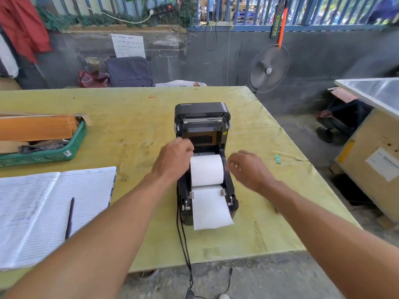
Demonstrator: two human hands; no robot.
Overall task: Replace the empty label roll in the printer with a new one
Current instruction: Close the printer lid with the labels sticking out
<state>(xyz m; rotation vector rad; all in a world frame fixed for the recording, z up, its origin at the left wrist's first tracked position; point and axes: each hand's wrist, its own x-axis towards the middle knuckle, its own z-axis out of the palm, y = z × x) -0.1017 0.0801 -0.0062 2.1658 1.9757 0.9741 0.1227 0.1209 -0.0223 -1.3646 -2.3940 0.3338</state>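
Surface: yellow-green table (133,126), outdoors by a grey wall.
Paper tail: one strip (210,209) lying over the front of the printer (203,160), nearest.
Label roll: one (206,169), sitting in the open bay, long axis crosswise.
Left hand (172,159): touching the roll's left end, fingers loosely curled, gripping nothing clearly.
Right hand (248,169): hovering just right, fingers apart, empty.
Lid (201,117): standing open behind.

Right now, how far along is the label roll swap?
Mostly done: a full white label roll sits in the open printer, its strip fed forward past the front edge. In hand: the left hand touches the roll's left end; the right hand hovers open just beside it. Left: closing the lid.
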